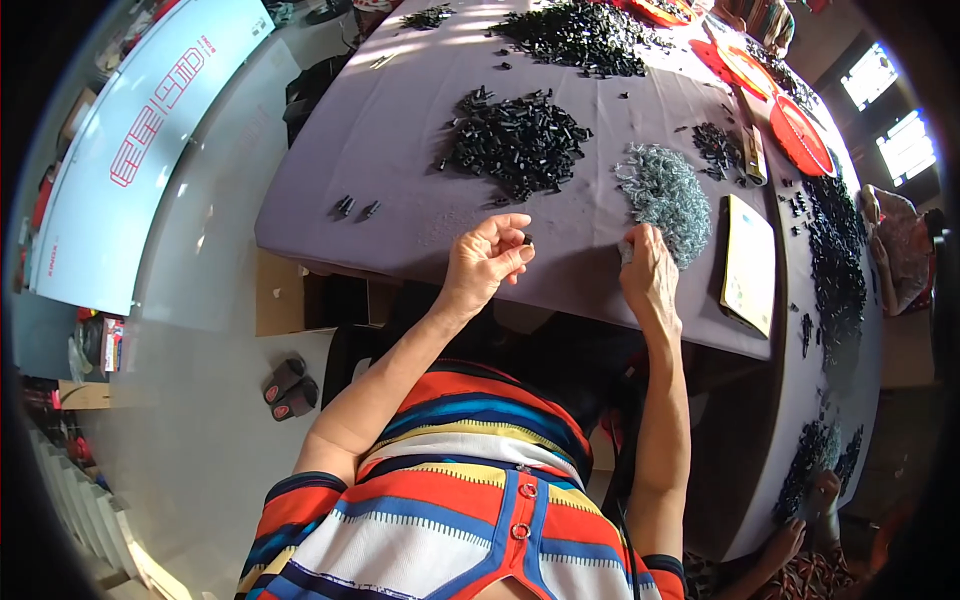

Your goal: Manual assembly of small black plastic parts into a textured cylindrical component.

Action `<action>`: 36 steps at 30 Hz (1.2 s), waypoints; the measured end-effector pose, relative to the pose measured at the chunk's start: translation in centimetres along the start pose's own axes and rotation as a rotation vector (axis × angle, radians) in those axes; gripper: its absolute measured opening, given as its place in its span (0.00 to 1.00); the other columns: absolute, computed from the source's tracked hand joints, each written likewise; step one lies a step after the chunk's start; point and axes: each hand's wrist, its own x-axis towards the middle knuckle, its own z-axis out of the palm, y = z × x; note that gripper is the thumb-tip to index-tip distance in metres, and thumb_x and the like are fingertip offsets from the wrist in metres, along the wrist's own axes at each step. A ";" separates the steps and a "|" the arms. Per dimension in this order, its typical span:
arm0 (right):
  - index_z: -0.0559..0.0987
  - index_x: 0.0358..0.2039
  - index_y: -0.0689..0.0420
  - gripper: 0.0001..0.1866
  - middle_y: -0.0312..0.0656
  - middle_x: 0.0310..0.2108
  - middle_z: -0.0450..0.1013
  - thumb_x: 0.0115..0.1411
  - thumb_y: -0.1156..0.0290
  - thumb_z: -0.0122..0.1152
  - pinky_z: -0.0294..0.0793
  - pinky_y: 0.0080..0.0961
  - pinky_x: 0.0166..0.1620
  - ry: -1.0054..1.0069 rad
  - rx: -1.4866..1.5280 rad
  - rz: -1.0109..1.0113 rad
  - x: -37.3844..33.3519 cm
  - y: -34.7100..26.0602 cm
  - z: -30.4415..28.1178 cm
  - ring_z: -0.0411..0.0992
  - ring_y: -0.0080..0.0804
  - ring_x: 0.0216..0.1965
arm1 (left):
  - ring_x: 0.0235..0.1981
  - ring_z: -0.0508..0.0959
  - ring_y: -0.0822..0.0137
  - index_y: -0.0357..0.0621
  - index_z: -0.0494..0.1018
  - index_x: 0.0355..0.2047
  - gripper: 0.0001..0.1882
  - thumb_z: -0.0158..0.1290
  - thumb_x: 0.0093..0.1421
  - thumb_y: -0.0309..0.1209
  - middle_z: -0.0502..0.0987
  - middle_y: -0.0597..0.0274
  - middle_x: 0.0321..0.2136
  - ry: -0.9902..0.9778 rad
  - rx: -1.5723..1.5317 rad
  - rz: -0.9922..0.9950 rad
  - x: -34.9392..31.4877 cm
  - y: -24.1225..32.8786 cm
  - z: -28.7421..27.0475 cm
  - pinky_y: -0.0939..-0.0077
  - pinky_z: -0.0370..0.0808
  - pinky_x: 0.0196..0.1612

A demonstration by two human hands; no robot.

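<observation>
My left hand [484, 264] is raised over the table's near edge, pinching a small black cylindrical piece [528, 239] between thumb and fingertips. Beyond it lies a heap of similar short black pieces [520, 142]. At the near left side of a pile of small silvery-grey metal parts [668, 195], my right hand [652, 277] has its fingers drawn together and pointing down; what is between them is hidden. A few loose black pieces [346, 205] rest to the left, apart from the heap.
A pale yellow booklet or flat box [748, 262] lies right of the grey pile. Larger black heaps [580, 35] and red round trays [800, 135] stand farther off. At lower right, another person's hands [788, 540] work by more black pieces. Slippers [290, 388] lie on the floor.
</observation>
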 end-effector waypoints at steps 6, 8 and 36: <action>0.71 0.31 0.62 0.06 0.48 0.23 0.70 0.51 0.84 0.52 0.69 0.28 0.32 -0.044 0.515 -0.099 -0.3 -5.8 -0.2 0.70 0.39 0.25 | 0.21 0.71 0.80 0.38 0.71 0.40 0.12 0.55 0.54 0.22 0.72 0.69 0.25 -0.046 0.052 0.023 0.0 -0.5 -0.8 0.87 0.69 0.21; 0.73 0.31 0.62 0.07 0.43 0.24 0.72 0.50 0.84 0.54 0.70 0.23 0.33 -0.073 0.583 -0.099 -0.7 -7.0 -0.2 0.71 0.30 0.26 | 0.21 0.71 0.80 0.38 0.72 0.39 0.11 0.55 0.55 0.22 0.72 0.69 0.24 -0.046 0.025 0.056 -0.1 -0.2 -0.5 0.87 0.69 0.21; 0.75 0.29 0.60 0.11 0.43 0.26 0.73 0.43 0.85 0.57 0.72 0.26 0.30 -0.102 0.590 -0.115 0.7 -8.7 1.3 0.73 0.34 0.26 | 0.19 0.70 0.76 0.42 0.75 0.31 0.04 0.55 0.56 0.28 0.74 0.66 0.21 0.020 -0.510 -0.355 0.1 0.3 -1.5 0.81 0.69 0.25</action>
